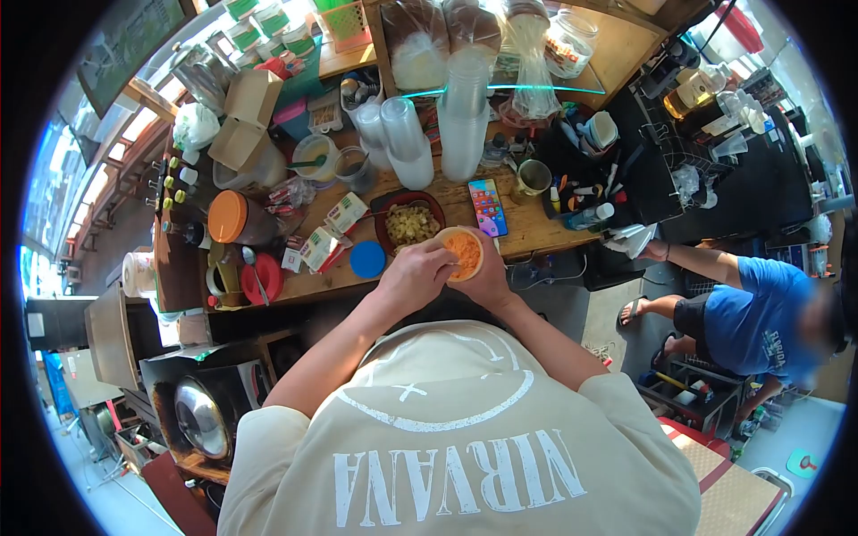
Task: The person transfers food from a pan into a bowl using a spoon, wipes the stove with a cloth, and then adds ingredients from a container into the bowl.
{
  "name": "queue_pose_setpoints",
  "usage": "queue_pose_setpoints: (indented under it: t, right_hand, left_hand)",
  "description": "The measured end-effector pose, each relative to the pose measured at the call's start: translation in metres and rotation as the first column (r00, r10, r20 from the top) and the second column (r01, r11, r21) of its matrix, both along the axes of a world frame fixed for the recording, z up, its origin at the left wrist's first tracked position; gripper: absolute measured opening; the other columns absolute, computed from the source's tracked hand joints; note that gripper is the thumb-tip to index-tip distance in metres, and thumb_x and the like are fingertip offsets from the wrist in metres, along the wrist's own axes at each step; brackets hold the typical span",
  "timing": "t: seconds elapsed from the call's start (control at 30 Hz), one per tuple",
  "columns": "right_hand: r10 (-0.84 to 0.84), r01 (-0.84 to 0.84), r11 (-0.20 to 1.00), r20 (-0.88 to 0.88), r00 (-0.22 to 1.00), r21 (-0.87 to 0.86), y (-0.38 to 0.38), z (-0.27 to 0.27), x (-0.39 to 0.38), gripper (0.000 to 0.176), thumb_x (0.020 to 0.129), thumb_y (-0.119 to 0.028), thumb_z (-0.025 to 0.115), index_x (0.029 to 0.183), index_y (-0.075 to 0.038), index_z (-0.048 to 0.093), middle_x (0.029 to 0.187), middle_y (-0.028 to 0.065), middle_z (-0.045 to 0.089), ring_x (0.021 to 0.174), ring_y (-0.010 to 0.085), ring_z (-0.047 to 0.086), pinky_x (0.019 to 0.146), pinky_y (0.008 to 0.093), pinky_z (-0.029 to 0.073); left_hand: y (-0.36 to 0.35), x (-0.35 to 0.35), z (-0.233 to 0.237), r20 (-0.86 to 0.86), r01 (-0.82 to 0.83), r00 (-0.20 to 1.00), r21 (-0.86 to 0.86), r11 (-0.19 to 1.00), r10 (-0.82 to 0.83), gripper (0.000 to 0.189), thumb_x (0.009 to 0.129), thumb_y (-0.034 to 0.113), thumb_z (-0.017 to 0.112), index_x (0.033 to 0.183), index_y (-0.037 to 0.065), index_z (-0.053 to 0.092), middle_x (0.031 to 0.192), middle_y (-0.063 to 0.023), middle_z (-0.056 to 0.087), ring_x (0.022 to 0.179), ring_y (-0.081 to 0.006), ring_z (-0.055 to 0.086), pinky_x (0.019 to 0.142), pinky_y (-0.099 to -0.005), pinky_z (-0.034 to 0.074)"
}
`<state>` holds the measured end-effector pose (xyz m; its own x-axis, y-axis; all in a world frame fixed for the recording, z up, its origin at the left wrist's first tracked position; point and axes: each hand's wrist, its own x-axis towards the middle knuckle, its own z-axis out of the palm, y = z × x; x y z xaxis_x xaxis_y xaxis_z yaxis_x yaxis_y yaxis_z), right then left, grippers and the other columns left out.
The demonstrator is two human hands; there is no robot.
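My right hand point(485, 272) is wrapped round a small round tub point(464, 255) of shredded orange food, held at the counter's front edge. The fingers of my left hand point(424, 273) are pinched together at the tub's opening; what they hold, if anything, is too small to make out. Just behind sits a dark red bowl point(411, 221) of chopped yellowish food with a utensil in it. A phone point(488, 207) with a lit screen lies to the right of the bowl, and a blue lid point(367, 259) to its left.
Stacks of clear plastic cups point(463, 116) stand at the back of the wooden counter point(554, 238). An orange-lidded jar point(230, 217) and a red dish point(261, 279) are at left. A person in a blue shirt point(760, 313) is at right, holding a white cloth or paper.
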<state>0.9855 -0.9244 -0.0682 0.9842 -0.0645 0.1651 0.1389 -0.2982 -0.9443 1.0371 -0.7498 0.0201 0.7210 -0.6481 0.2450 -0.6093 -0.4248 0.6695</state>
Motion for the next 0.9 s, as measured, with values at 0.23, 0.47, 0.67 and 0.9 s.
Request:
queue_pose_setpoints:
  t: [0.23, 0.47, 0.67, 0.9]
  right_hand:
    - [-0.015, 0.016, 1.000, 0.049, 0.999, -0.023, 0.017, 0.003, 0.009, 0.080, 0.065, -0.020, 0.089, 0.132, -0.005, 0.047, 0.126, 0.0141, 0.058, 0.116, 0.0310, 0.058, 0.099, 0.0395, 0.047]
    - [-0.028, 0.030, 0.985, 0.018, 0.999, -0.170, 0.027, 0.007, 0.018, 0.079, 0.065, -0.015, 0.085, 0.131, -0.003, 0.045, 0.121, 0.0168, 0.060, 0.113, 0.0350, 0.060, 0.097, 0.0409, 0.048]
    - [-0.032, 0.015, 0.979, -0.080, 0.996, -0.204, 0.030, -0.006, 0.025, 0.081, 0.063, -0.015, 0.084, 0.132, -0.004, 0.043, 0.121, 0.0174, 0.059, 0.113, 0.0359, 0.059, 0.097, 0.0423, 0.048]
    - [-0.064, 0.045, 0.994, -0.183, 0.981, -0.103, 0.023, 0.000, 0.023, 0.079, 0.064, -0.015, 0.085, 0.131, -0.005, 0.044, 0.122, 0.0174, 0.059, 0.114, 0.0350, 0.058, 0.098, 0.0414, 0.047]
  left_hand:
    - [0.009, -0.006, -0.011, -0.106, -0.126, 0.987, -0.084, 0.988, 0.117, 0.008, 0.082, 0.007, 0.072, 0.087, 0.001, 0.071, 0.078, -0.0140, 0.067, 0.067, -0.0273, 0.067, 0.060, -0.0347, 0.053]
    - [0.015, 0.000, -0.015, -0.576, -0.316, 0.799, -0.161, 0.935, 0.171, 0.010, 0.088, 0.008, 0.071, 0.088, -0.001, 0.072, 0.078, -0.0067, 0.072, 0.063, -0.0074, 0.061, 0.058, -0.0241, 0.048]
    - [0.038, 0.023, -0.048, -0.915, -0.659, 0.391, -0.204, 0.724, 0.098, 0.014, 0.091, 0.013, 0.072, 0.090, 0.000, 0.068, 0.071, -0.0010, 0.063, 0.055, -0.0054, 0.051, 0.049, -0.0211, 0.039]
    - [0.061, 0.045, -0.074, -0.891, -0.783, 0.447, -0.349, 0.516, 0.077, 0.015, 0.093, 0.013, 0.071, 0.093, -0.001, 0.067, 0.069, 0.0009, 0.058, 0.054, -0.0078, 0.049, 0.051, -0.0226, 0.038]
